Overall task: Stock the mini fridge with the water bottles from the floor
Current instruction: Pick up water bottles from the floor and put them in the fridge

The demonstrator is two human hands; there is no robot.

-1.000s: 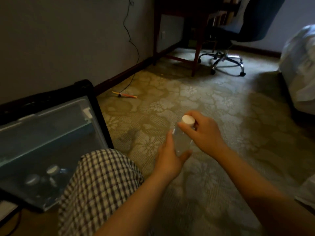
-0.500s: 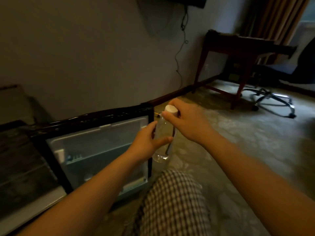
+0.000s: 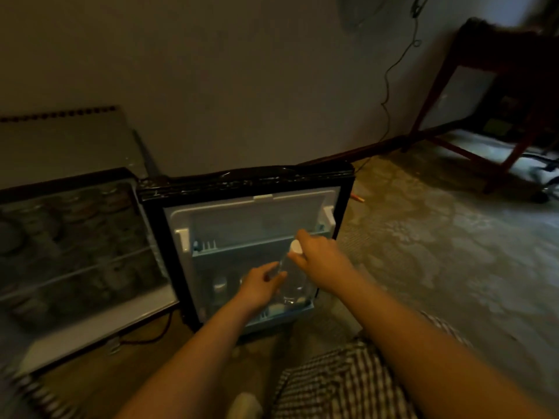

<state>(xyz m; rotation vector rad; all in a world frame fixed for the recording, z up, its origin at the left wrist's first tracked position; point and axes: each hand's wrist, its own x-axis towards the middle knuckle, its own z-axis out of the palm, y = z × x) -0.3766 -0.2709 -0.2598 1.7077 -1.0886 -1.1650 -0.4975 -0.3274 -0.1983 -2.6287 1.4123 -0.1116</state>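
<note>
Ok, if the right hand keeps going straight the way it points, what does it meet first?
Probably the upper door shelf of the open fridge door; the right hand, gripping the water bottle by its cap, points there. Depth is unclear.

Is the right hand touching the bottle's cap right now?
Touching. In the head view the right hand wraps the neck of the water bottle, fingers against the white cap.

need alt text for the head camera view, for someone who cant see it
Two bare hands lower a clear water bottle with a white cap into the bottom shelf of an open mini fridge door; the right hand grips its neck, the left hand steadies its side. The dim fridge interior lies left.
</note>
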